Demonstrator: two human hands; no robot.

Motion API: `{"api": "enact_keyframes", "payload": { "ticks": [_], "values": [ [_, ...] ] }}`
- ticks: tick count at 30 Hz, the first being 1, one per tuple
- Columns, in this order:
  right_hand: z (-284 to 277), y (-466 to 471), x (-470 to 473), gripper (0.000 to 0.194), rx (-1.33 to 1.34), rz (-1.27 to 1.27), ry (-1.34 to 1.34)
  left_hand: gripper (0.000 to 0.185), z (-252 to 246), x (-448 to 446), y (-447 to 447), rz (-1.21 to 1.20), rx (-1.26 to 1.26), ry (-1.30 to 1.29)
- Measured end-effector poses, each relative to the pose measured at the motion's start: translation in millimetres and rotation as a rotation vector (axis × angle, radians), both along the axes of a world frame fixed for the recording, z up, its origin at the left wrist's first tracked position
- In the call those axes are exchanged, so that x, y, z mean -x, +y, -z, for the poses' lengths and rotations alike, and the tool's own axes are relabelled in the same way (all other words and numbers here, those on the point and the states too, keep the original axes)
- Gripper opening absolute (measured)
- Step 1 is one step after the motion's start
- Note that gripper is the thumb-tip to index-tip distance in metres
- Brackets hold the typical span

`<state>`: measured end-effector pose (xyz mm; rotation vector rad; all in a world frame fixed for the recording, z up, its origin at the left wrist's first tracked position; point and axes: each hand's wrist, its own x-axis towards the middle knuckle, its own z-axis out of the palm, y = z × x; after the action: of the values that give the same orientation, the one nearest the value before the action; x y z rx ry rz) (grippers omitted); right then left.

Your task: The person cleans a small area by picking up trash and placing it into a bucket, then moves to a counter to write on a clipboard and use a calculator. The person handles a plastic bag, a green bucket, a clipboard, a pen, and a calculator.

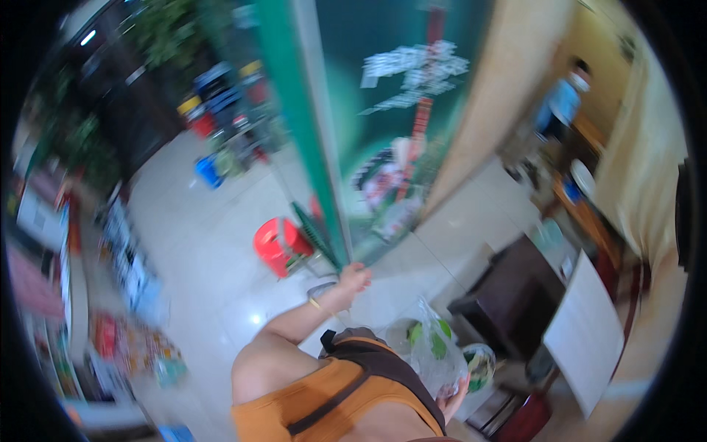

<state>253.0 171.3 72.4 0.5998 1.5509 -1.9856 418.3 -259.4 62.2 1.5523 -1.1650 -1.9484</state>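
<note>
My left hand (355, 279) is in front of me near the foot of a green-framed glass panel (331, 166); blur hides whether its fingers hold anything. A clear plastic bag (436, 353) with green items showing through it hangs at my right hand (456, 399), whose fingers are closed on the bag. Beside the bag is a round container (479, 366) with green and pale contents. A red bucket (280, 243) stands on the tiled floor beyond my left hand, with a dark green mesh-like object (316, 235) against it.
On the right are a dark brown chair or stool (513, 298), a white board or tabletop (588, 337) and a wooden bench (588, 221). Farther off is a person in blue (560, 105). A blue container (209, 170) and plants (165, 38) are at the upper left; cluttered shelves (77, 287) line the left.
</note>
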Motion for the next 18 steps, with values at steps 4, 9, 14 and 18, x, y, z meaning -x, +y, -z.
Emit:
{"api": "enact_keyframes", "payload": {
  "ticks": [4, 9, 14, 18],
  "values": [
    [-26, -39, 18, 0.054, 0.097, -0.221, 0.044, 0.056, -48, -169, -133, -0.345, 0.585, -0.631],
    [9, -66, 69, 0.053, 0.268, -0.322, 0.045, 0.061, -311, -228, -298, -0.145, 1.259, -0.617],
    [33, -74, 96, 0.051, 0.272, -0.185, 0.064, 0.067, -430, -227, -359, -0.211, 1.268, -0.716],
    [43, -67, 69, 0.052, 0.33, -0.078, 0.075, 0.074, -453, -265, -409, -0.23, 1.223, -0.578]
  ]
}}
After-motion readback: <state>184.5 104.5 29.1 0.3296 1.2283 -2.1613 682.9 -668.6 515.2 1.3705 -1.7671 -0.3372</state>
